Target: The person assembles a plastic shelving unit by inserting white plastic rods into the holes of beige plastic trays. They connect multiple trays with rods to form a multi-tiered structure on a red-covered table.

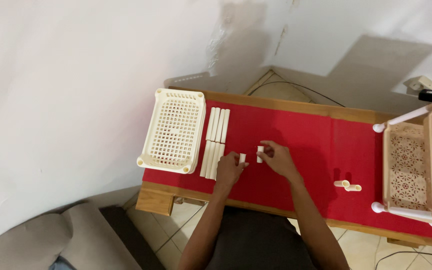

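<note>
Near the centre of the frame both hands worked over a worktop covered with a red cloth; the left hand pinched a short cream tube at its fingertips, holding it upright just above the cloth; the right hand pinched a second short cream tube, also upright, just beside the first, the two pieces close but apart. To the left of the hands lay rows of long cream tubes side by side on the cloth, and beyond them, at the worktop's left end, a cream perforated basket tray sat flat. At the lower right two more short tube pieces lay together on the cloth; at the right edge of the frame stood a partly assembled cream rack with patterned shelves and white posts.
</note>
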